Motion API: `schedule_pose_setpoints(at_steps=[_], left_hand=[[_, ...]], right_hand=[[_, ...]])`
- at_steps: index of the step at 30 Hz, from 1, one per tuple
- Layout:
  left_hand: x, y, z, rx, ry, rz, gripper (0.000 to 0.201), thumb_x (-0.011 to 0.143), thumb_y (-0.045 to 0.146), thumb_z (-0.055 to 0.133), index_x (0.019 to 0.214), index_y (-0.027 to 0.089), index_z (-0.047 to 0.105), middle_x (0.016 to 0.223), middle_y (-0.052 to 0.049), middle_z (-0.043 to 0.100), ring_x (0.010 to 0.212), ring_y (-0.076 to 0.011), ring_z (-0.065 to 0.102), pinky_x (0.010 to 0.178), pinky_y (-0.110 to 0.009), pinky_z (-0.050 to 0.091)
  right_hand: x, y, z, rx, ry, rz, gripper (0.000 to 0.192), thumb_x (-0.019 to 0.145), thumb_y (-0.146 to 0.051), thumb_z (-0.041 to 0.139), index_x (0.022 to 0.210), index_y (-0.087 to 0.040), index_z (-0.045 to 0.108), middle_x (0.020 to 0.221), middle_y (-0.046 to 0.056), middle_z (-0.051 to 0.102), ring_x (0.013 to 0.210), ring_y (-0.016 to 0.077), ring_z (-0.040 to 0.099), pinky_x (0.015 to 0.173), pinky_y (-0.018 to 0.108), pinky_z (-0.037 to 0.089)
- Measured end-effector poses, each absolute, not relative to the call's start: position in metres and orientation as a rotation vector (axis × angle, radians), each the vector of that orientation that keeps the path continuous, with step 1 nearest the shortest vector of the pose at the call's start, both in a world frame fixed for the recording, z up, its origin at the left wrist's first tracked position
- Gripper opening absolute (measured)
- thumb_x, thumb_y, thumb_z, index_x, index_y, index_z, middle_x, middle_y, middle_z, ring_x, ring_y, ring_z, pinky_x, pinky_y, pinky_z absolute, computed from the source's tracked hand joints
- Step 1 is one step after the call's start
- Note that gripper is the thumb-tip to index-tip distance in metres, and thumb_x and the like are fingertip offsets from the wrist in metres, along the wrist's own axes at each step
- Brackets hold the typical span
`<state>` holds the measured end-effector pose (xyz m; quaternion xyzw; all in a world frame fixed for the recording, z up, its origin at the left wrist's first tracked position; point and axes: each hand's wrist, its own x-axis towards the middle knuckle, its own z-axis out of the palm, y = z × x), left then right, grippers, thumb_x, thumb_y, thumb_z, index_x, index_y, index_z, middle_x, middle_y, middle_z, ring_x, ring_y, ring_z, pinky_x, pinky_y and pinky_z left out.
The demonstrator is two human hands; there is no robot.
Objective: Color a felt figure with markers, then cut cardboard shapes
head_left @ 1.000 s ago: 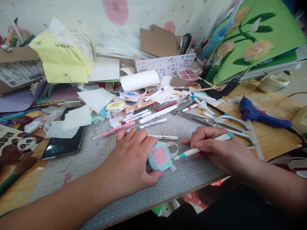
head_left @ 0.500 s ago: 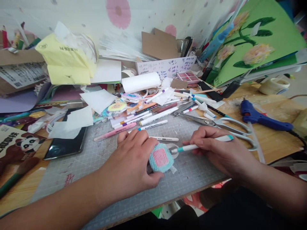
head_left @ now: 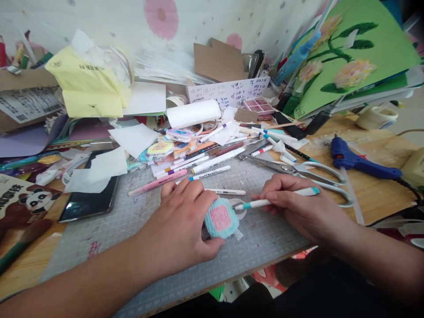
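My left hand [head_left: 188, 216] is closed around a small rounded-square piece [head_left: 221, 218], light blue and textured, with a pink square in its middle. A pale ring-like part [head_left: 244, 209] and a clear tab stick out at its right side. Between the thumb and fingers of my right hand [head_left: 294, 205] is a white marker [head_left: 258, 204] with teal bands. Its tip points left at the edge of the blue piece; whether it touches I cannot tell. Just behind the piece, a capped white pen [head_left: 228, 192] lies on the grey cutting mat [head_left: 145, 256].
Scissors [head_left: 308, 172] and a blue glue gun [head_left: 361, 161] lie on the right. Several markers and paper scraps are heaped behind my hands, with a white roll [head_left: 194, 114] among them. A black phone [head_left: 89, 198] lies on the left, partly under paper.
The whole view has shifted slightly. My left hand keeps its hold on the blue piece, and the marker in my right hand stays at nearly the same place by its edge.
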<state>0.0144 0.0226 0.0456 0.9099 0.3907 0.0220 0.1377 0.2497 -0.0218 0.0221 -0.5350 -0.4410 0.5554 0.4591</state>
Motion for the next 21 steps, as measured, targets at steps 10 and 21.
schedule_pose_setpoints(at_steps=[10,21], left_hand=[[0.0152,0.0219,0.0464,2.577,1.075,0.073,0.050,0.063,0.038,0.072,0.109,0.023,0.060,0.098,-0.004,0.054,0.096,-0.0294,0.049,0.085,-0.049,0.030],[0.0144,0.0223,0.0456,2.568,1.081,0.063,0.050,0.063,0.037,0.071,0.110,0.024,0.060,0.098,-0.004,0.054,0.096,-0.0290,0.049,0.086,-0.048,0.030]], right_hand=[[0.2483,-0.0181,0.0235,-1.308,-1.018,1.392,0.014,0.071,-0.023,0.071,0.058,-0.021,0.065,0.049,-0.003,0.058,0.049,0.0116,0.048,0.054,0.027,0.036],[0.2479,-0.0185,0.0240,-1.349,-1.058,1.327,0.014,0.073,-0.025,0.071,0.061,-0.019,0.065,0.055,-0.001,0.063,0.055,0.0118,0.050,0.053,0.024,0.036]])
